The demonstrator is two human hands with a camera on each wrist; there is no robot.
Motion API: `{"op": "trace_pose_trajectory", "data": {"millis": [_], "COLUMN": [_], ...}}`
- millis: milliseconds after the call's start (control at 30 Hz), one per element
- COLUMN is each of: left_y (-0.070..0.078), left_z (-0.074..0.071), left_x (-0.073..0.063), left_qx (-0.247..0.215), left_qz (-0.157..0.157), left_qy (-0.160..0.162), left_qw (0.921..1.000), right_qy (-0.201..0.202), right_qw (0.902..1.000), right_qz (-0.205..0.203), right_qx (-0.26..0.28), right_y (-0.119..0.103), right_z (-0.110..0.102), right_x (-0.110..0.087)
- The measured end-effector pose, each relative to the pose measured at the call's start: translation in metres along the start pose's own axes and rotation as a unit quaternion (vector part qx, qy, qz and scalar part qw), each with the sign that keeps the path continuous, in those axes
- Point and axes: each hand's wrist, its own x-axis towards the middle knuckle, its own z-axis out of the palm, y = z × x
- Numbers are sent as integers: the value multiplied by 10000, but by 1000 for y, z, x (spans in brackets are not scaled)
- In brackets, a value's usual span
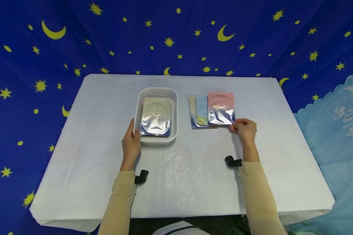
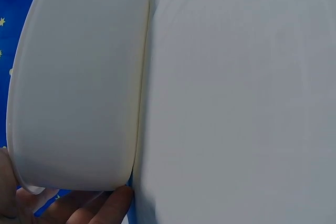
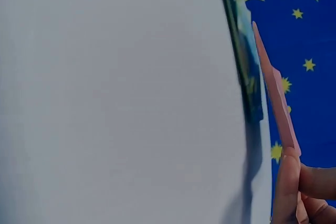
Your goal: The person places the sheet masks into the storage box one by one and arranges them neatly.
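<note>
My left hand (image 1: 130,143) holds the left side of a white plastic tray (image 1: 175,114), its thumb near the rim at the near left corner. In the tray lies a small pile of foil sachets, a beige and silver sachet (image 1: 157,111) on top. My right hand (image 1: 245,129) pinches the near right corner of a pink foil sachet (image 1: 220,104). The right wrist view shows that pink sachet tilted and raised apart from the pile beneath. Partly under it in the head view are a light blue sachet (image 1: 201,106) and another beige sachet (image 1: 192,111).
A white cloth (image 1: 176,182) covers the table. Blue fabric with yellow moons and stars (image 1: 153,26) hangs behind and to the left. At the right hangs a light blue cloth with white lettering (image 1: 335,130). Black wrist mounts (image 1: 142,177) stick out at both sleeves.
</note>
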Motion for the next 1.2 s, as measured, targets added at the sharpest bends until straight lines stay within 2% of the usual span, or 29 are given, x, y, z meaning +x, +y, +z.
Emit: {"op": "trace_pose_trajectory", "data": {"millis": [233, 467, 800, 933, 1200], "left_y": [-1, -1, -2, -2, -2], "left_z": [0, 0, 1, 1, 0], "left_x": [0, 1, 1, 1, 2], "left_qx": [6, 18, 70, 77, 58], "left_qz": [-9, -14, 72, 74, 128], "left_qy": [-21, -36, -12, -4, 34], "left_qw": [10000, 10000, 9999, 9999, 9999], "right_qy": [-10, -308, -912, -1200, -1642], "right_qw": [9980, 9861, 9792, 9774, 9729], "right_qz": [-376, -658, -1206, -1228, -1221], "right_qx": [515, 1491, 1357, 1230, 1075], "right_y": [-13, -36, -54, -54, -41], "right_z": [7, 26, 74, 96, 140], "right_x": [-11, -35, -71, -84, -103]}}
